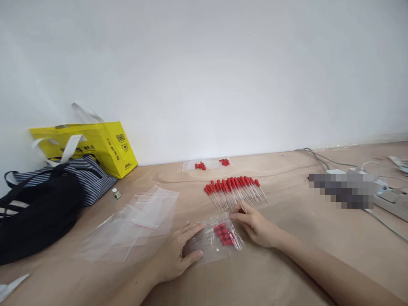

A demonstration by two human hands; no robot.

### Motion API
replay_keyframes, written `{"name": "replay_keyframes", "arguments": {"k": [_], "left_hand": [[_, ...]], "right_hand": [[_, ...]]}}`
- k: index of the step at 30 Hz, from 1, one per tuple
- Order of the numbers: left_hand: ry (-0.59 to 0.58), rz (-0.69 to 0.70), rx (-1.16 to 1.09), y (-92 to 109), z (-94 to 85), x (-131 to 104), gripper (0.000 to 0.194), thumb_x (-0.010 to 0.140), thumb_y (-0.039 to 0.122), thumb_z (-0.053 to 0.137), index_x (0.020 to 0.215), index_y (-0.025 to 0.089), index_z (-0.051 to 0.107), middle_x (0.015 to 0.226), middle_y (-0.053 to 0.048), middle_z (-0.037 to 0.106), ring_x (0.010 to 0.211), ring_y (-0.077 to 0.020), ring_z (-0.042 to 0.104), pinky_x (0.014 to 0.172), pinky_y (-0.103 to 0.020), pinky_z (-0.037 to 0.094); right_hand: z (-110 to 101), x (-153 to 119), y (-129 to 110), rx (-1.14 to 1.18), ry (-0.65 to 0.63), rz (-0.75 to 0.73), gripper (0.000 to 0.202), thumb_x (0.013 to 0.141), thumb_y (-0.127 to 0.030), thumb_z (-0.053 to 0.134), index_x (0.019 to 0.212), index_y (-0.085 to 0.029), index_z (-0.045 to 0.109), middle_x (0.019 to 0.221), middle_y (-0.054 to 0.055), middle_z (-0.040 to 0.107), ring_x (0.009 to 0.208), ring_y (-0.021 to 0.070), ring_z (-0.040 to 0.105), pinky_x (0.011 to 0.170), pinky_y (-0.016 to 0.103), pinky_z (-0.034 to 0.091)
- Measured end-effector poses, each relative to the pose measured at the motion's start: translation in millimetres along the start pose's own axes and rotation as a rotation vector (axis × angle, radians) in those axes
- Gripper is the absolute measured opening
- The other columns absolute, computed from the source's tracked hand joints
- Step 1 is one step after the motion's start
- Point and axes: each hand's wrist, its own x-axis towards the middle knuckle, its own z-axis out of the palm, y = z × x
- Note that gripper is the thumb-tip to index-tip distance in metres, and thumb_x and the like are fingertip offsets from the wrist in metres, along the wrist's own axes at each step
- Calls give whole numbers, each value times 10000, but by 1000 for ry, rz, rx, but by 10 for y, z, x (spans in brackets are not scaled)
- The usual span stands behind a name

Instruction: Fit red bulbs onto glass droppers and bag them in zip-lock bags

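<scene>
Table (274,280) runs along wall (204,76). Upper ctr of frame, by wall: bagged droppers (200,166). Dropper row (234,187) before them; lower ctr, filled zip bag (204,246) before the row. Loose zip bags (146,212) overlap L of it. Far L: duffel (38,221) in front, striped tote (98,182) behind, shopping bag (114,148) behind that; sm. bottle (116,194) just R of tote. R edge: power strip (393,204), w/ cables (318,159) upper L of it.

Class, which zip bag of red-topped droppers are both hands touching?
The nearest bag, lying between left hand and right hand; bagged droppers by the wall lie untouched.
</scene>
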Motion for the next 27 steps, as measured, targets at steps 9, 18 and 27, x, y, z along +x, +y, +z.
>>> {"name": "replay_keyframes", "arguments": {"k": [9, 18, 27], "left_hand": [[-46, -8, 15, -17, 7, 30, 541, 776, 382, 497, 1282, 258, 349, 1308, -38, 417, 1226, -272, 316, 991, -471, 290], [-66, -21, 8, 25, -24, 35, 532, 780, 383, 494, 1275, 238, 363, 1311, -50, 413, 1228, -267, 315, 1001, -459, 278], [15, 38, -30, 28, -29, 51, 506, 765, 378, 520, 1238, 234, 412, 1293, -62, 432, 1183, -240, 386, 981, -409, 324]], "right_hand": [[282, 109, 7, 597, 207, 488, 186, 729, -320, 570, 823, -176, 500, 704, -2, 544, 625, 115, 525, 602, 261, 440], [279, 92, -48, 848, -30, 393, 350, 782, -407, 504, 1043, -218, 366, 875, 21, 563, 788, 130, 578, 701, 304, 464], [367, 128, -6, 619, 216, 580, 301, 697, -376, 608, 806, -202, 387, 574, -41, 564, 528, 109, 543, 482, 212, 400]]}}
